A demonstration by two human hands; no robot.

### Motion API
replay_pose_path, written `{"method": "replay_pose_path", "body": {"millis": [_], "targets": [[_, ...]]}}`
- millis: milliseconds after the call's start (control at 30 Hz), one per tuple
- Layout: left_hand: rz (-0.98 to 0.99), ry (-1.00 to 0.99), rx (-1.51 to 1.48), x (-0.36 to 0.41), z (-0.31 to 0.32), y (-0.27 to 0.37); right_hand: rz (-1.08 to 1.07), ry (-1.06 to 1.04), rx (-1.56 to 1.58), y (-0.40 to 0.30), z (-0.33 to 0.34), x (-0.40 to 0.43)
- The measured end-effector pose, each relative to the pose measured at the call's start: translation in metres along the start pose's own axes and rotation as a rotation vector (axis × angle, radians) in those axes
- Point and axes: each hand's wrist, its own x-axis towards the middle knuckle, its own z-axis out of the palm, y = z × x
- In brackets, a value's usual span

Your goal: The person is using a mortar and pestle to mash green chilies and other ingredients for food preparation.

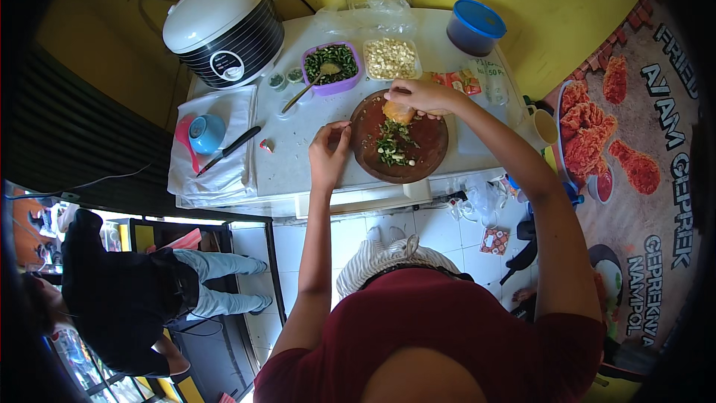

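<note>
A round stone mortar (366,151) lies before me, with chopped green pieces and pale bits (394,145) in it. At its left rim is my left hand (329,151), thumb and finger touching the edge and holding nothing else that shows. Over the upper right of the mortar, my right hand (417,98) grips an orange-brown piece of fried food (398,112), whose lower end meets the chopped pieces. Part of what the right hand holds is hidden by its fingers. Behind the mortar stand a purple tub (340,87) of chopped greens with a spoon (302,95) and a tub of pale cubes (391,59).
A rice cooker (235,39) stands at the back left. In front of it, a blue cup (206,134), a pink spoon (185,137) and a knife (229,151) lie on white cloth. A blue-lidded container (476,25) is back right. Another person (117,302) stands at lower left.
</note>
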Motion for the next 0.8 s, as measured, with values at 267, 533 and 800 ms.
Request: {"method": "replay_pose_path", "body": {"millis": [267, 533, 800], "targets": [[-0.033, -0.008, 0.017, 0.001, -0.002, 0.003, 0.031, -0.159, -0.160, 0.005, -0.016, -0.014], [-0.032, -0.007, -0.009, 0.002, 0.000, -0.001, 0.093, -0.035, -0.075, 0.015, -0.009, -0.013], [-0.039, -0.011, 0.023, 0.000, -0.003, 0.004, -0.215, 0.406, -0.568, 0.007, 0.062, -0.048]]}}
